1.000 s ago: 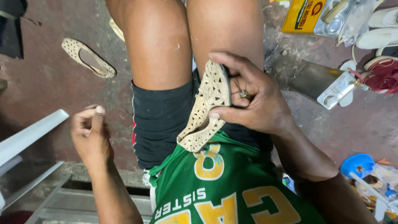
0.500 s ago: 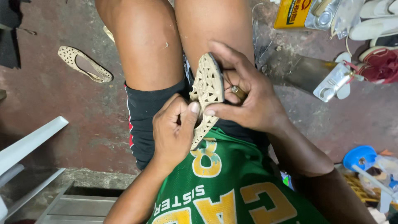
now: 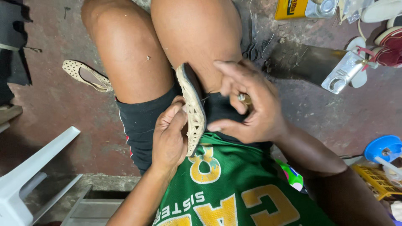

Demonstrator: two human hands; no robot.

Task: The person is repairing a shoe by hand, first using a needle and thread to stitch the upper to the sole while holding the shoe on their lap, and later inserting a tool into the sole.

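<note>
Fingers of my left hand [image 3: 169, 140] are curled against the side of a cream shoe [image 3: 191, 109], thumb and fingertips pressing its perforated upper near the middle. Right hand [image 3: 247, 104] closes on the same shoe from the other side: thumb laid along the lower edge, index finger stretched over the dark sole, the remaining fingers bent in, with a small metal piece [image 3: 242, 97] showing between them; what it is I cannot tell. A thin thread runs from the sole edge toward those bent fingers. Both hands hold the shoe; neither is spread wide. The shoe stands on edge, toe pointing away from me, resting on my black shorts [image 3: 140, 121] between my thighs, its heel end just above my green jersey [image 3: 234, 188]. Outward, on the reddish floor [image 3: 54, 109] to the left, a matching shoe [image 3: 86, 75] lies flat, well apart. A white plastic chair [image 3: 29, 175] sits at lower left. To the right lie a metal can [image 3: 344, 73] on its side, a yellow tin [image 3: 293, 8], a blue lid [image 3: 383, 147] and a yellow basket [image 3: 377, 180].
</note>
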